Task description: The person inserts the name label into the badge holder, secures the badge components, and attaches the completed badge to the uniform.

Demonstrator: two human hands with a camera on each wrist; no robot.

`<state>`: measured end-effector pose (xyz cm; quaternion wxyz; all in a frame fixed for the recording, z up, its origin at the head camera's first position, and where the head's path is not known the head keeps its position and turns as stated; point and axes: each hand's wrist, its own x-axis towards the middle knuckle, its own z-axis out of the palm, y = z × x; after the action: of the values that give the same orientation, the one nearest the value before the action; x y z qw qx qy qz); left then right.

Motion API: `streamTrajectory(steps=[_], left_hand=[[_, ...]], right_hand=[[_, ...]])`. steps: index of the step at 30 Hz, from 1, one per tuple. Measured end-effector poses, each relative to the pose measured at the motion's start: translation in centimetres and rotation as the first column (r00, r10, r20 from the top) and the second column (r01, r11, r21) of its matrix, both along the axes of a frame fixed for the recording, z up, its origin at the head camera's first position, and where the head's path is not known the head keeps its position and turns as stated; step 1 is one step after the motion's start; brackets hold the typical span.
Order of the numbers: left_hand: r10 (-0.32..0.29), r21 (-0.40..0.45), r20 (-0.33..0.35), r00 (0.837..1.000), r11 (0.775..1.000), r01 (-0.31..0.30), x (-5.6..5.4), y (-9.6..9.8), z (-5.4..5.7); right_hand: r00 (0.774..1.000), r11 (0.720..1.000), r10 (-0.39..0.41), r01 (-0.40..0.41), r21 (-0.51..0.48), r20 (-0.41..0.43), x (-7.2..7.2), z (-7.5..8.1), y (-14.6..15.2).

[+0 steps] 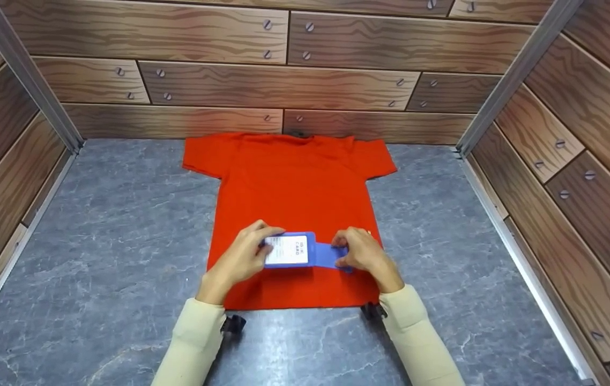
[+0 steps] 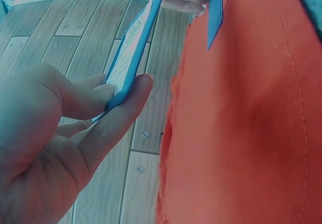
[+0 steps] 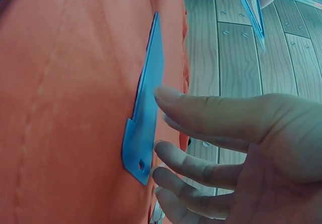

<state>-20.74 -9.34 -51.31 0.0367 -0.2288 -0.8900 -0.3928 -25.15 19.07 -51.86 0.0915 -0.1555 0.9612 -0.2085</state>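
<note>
Two hands work low over a red shirt (image 1: 305,198). The left hand (image 1: 243,253) pinches a holder (image 1: 311,253) by its near end, thumb and fingers closed to its thickness; a white card (image 1: 293,249) sits in the blue rim. The holder is between the hands, raised off the shirt. Under the right hand (image 1: 363,252) is a flat blue cover (image 1: 325,255), close to the cloth and apart from the holder. The right thumb and fingertips are loosely bent, spaced apart, at the cover's surface; no pinch shows, and how firmly they touch I cannot tell.

Both blue parts look like thin plastic: light, fairly stiff, probably smooth enough to slide in dry fingers. The holder is best held as the left hand has it, by the end or long edges, without pressing hard on the card. The cover, being so flat, may be awkward to lift; thumb and finger on its long edges, near the end with the hole (image 3: 141,164), should serve. The shirt is soft and may ruck underneath.
</note>
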Motion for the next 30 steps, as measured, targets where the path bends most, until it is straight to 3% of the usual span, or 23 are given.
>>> streamTrajectory(steps=[7, 15, 20, 30], left_hand=[[0.004, -0.010, 0.023, 1.000, 1.000, -0.004, 0.18, -0.02, -0.18], [-0.009, -0.007, -0.015, 1.000, 1.000, 0.009, -0.39, 0.08, 0.15], [-0.004, -0.005, 0.006, 1.000, 1.000, 0.004, -0.38, 0.07, 0.22], [0.007, -0.014, 0.002, 1.000, 1.000, -0.007, -0.15, -0.06, 0.08]], right_hand=[[1.000, 0.999, 0.015, -0.014, 0.030, -0.027, 0.41, -0.55, 0.08], [0.999, 0.999, 0.004, -0.002, 0.048, -0.037, 0.08, -0.18, 0.24], [0.998, 0.999, 0.018, -0.015, 0.043, -0.059, 0.02, -0.03, 0.12], [0.997, 0.999, -0.018, 0.021, 0.034, -0.080, 0.28, 0.08, -0.26]])
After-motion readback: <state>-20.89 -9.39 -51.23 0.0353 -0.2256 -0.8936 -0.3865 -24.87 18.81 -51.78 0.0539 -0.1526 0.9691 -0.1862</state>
